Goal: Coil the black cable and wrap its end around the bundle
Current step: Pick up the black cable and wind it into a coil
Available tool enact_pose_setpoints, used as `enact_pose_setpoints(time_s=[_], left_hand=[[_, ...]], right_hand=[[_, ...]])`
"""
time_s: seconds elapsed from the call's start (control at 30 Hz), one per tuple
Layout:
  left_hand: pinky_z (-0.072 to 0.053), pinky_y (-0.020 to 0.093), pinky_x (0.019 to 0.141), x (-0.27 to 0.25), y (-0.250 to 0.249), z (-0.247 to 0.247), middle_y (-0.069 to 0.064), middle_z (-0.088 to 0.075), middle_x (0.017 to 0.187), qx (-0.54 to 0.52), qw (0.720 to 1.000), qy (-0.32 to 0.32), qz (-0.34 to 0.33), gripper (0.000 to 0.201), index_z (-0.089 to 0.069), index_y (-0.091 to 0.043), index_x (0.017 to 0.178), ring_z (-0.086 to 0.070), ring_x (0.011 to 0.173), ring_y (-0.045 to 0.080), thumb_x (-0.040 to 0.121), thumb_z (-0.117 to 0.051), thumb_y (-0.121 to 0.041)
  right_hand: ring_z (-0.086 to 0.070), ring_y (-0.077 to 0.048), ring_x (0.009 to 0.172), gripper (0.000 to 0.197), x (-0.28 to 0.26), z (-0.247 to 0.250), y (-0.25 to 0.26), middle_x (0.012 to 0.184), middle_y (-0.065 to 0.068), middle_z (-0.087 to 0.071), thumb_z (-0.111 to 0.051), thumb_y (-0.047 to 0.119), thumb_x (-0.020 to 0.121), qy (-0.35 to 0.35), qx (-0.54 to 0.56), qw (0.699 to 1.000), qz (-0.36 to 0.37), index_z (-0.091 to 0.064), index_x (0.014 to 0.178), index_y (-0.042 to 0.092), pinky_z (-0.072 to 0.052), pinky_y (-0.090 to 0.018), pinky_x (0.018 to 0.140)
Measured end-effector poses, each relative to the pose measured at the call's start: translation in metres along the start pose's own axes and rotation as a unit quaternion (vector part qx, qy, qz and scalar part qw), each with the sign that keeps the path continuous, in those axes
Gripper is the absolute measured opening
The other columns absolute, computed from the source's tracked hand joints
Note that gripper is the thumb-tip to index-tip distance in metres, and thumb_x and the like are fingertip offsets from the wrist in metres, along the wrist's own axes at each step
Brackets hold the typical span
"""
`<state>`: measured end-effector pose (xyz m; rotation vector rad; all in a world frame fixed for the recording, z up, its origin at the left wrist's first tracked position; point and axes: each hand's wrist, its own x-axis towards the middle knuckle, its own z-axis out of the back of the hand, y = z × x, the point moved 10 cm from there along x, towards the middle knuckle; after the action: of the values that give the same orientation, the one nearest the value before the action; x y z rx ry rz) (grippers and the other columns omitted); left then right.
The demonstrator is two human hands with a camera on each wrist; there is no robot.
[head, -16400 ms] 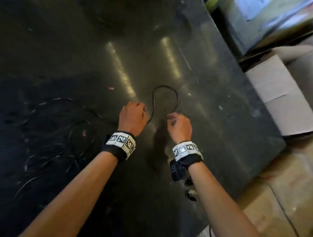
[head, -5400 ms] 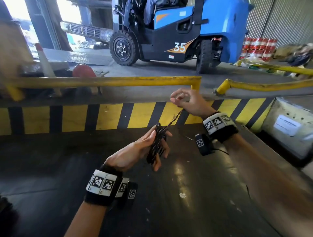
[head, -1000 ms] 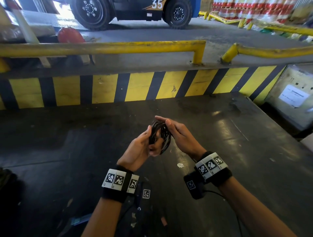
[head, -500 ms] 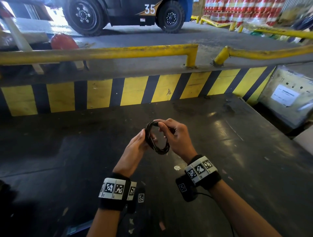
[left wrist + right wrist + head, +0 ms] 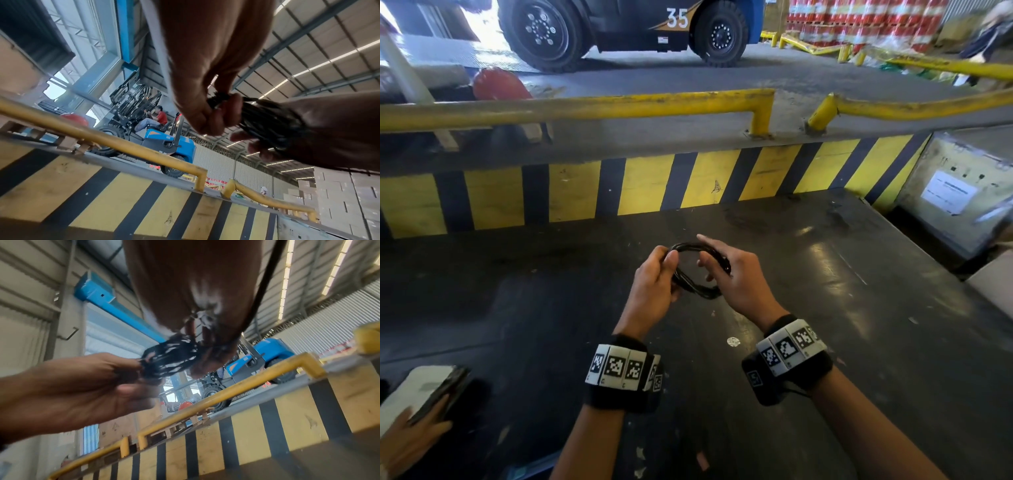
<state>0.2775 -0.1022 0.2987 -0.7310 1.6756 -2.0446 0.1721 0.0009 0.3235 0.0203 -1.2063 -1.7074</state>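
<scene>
Nearest, at lower left, another hand [image 5: 404,442] holding a phone [image 5: 438,394]. Above the dark table [image 5: 859,342], left hand [image 5: 654,284] pinching the coil [image 5: 698,270] (black cable, many loops), right hand [image 5: 736,277] curling fingers round its other side. Beyond, striped barrier [image 5: 647,185], yellow rail [image 5: 585,106], forklift [image 5: 626,27].

I see the black cable [image 5: 697,270] wound into a small multi-strand ring, raised above the dark table, my hands at its nine and three o'clock.
</scene>
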Motion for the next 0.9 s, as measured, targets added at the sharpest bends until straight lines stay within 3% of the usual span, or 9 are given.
enact_pose_setpoints(time_s=[0.1,0.17,0.3,0.37,0.47,0.6,0.73,0.8,0.9], left_hand=[[-0.047,0.022,0.048,0.007,0.004,0.016,0.004,-0.055,0.077,-0.018,0.996,-0.092,0.004,0.023,-0.054,-0.010,0.104,-0.051,0.056,0.009,0.109,-0.038,-0.025],[-0.050,0.026,0.052,0.007,0.004,0.020,0.004,-0.057,0.078,-0.014,0.992,-0.128,-0.003,0.021,-0.054,-0.014,0.100,-0.055,0.055,0.008,0.109,-0.039,-0.026],[-0.055,0.026,0.058,-0.002,0.006,0.006,0.001,-0.061,0.079,-0.035,0.987,-0.155,-0.018,0.017,-0.051,-0.013,0.102,-0.061,0.057,0.003,0.109,-0.039,-0.023],[-0.054,0.021,0.057,-0.006,0.010,-0.009,0.002,-0.062,0.082,-0.031,0.991,-0.128,-0.020,0.014,-0.051,-0.012,0.103,-0.063,0.061,0.004,0.109,-0.040,-0.020],[-0.049,0.015,0.056,-0.010,0.018,-0.020,0.009,-0.062,0.089,-0.031,0.996,-0.079,-0.010,0.017,-0.056,-0.010,0.103,-0.059,0.071,0.013,0.108,-0.044,-0.020],[-0.047,0.016,0.058,-0.004,0.015,-0.014,0.006,-0.062,0.087,-0.010,1.000,-0.028,-0.005,0.028,-0.062,-0.006,0.101,-0.058,0.074,0.011,0.104,-0.050,-0.031],[-0.046,0.018,0.061,0.005,0.005,-0.024,-0.005,-0.062,0.081,0.092,0.994,0.062,-0.016,0.025,-0.064,-0.019,0.098,-0.057,0.066,-0.003,0.106,-0.046,-0.035],[-0.044,0.020,0.060,0.006,0.004,-0.034,-0.003,-0.060,0.079,0.122,0.986,0.108,-0.020,0.030,-0.059,-0.019,0.090,-0.053,0.063,-0.001,0.109,-0.039,-0.031],[-0.044,0.018,0.058,0.008,0.004,-0.037,0.001,-0.058,0.078,0.116,0.989,0.093,-0.024,0.032,-0.054,-0.016,0.086,-0.051,0.062,0.000,0.110,-0.035,-0.026]], right_hand=[[-0.076,-0.014,0.079,0.052,-0.009,-0.005,-0.023,0.101,-0.006,-0.077,-0.050,0.043,0.101,-0.035,0.029,0.994,-0.097,-0.055,0.140,0.008,-0.062,-0.039,0.079],[-0.077,-0.017,0.076,0.048,-0.014,-0.012,-0.035,0.100,-0.008,-0.077,-0.052,0.035,0.102,-0.057,0.117,0.979,-0.154,-0.055,0.138,0.004,-0.063,-0.041,0.077],[-0.076,-0.029,0.086,0.028,-0.023,-0.021,-0.052,0.089,-0.010,-0.078,-0.050,0.025,0.105,-0.161,0.278,0.919,-0.228,-0.070,0.103,0.005,-0.061,-0.049,0.082],[-0.070,-0.024,0.080,0.029,-0.025,-0.018,-0.058,0.079,-0.003,-0.073,-0.047,0.023,0.105,-0.202,0.272,0.903,-0.266,-0.069,0.092,0.009,-0.057,-0.044,0.079],[-0.059,-0.009,0.070,0.030,-0.018,0.006,-0.051,0.073,0.006,-0.063,-0.047,0.023,0.105,-0.221,0.161,0.943,-0.190,-0.072,0.109,0.007,-0.051,-0.030,0.072],[-0.065,-0.005,0.079,0.031,-0.008,0.017,-0.034,0.089,0.006,-0.071,-0.050,0.024,0.104,-0.088,0.068,0.991,-0.081,-0.068,0.125,0.010,-0.053,-0.024,0.075],[-0.066,-0.001,0.088,0.028,-0.007,0.013,-0.013,0.110,0.001,-0.074,-0.054,0.018,0.103,0.047,0.029,0.998,0.002,-0.069,0.124,0.010,-0.052,-0.018,0.079],[-0.067,-0.004,0.088,0.029,-0.007,0.014,-0.009,0.113,-0.001,-0.073,-0.055,0.019,0.102,0.063,0.016,0.998,0.018,-0.068,0.127,0.010,-0.051,-0.018,0.081],[-0.063,0.005,0.080,0.034,-0.007,0.018,-0.013,0.100,0.006,-0.072,-0.059,0.024,0.100,0.022,0.006,1.000,-0.010,-0.066,0.130,0.008,-0.049,-0.014,0.080]])
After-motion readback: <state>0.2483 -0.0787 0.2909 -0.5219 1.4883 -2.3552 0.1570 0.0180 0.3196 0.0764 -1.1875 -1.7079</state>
